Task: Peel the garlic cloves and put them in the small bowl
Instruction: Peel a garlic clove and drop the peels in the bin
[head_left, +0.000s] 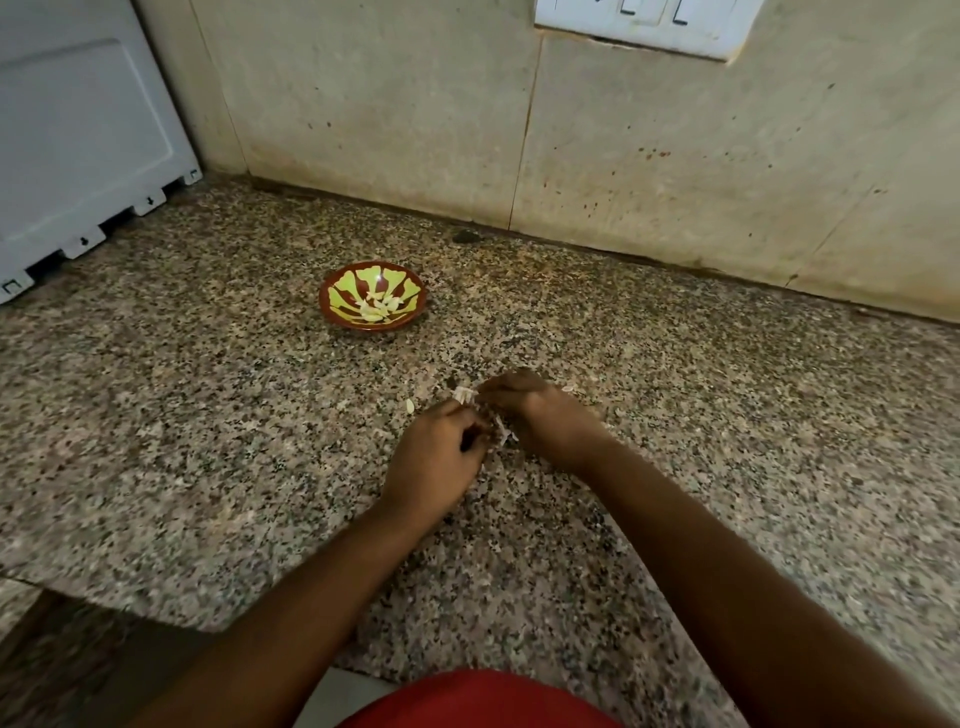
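Observation:
A small brown bowl (332, 307) with a green pattern stands on the speckled granite counter and holds several peeled garlic cloves (378, 307). Nearer to me, my left hand (434, 457) and my right hand (540, 415) meet over the counter. Their fingertips pinch a pale garlic clove (464, 396) with papery skin between them. A loose clove (410, 406) lies just left of my hands. Bits of white skin (506, 436) show between my palms.
A white appliance (78, 140) stands at the back left. The tiled wall (623, 156) runs along the back, with a switch plate (644, 23) at the top. The counter's front edge (130, 613) steps in at the lower left.

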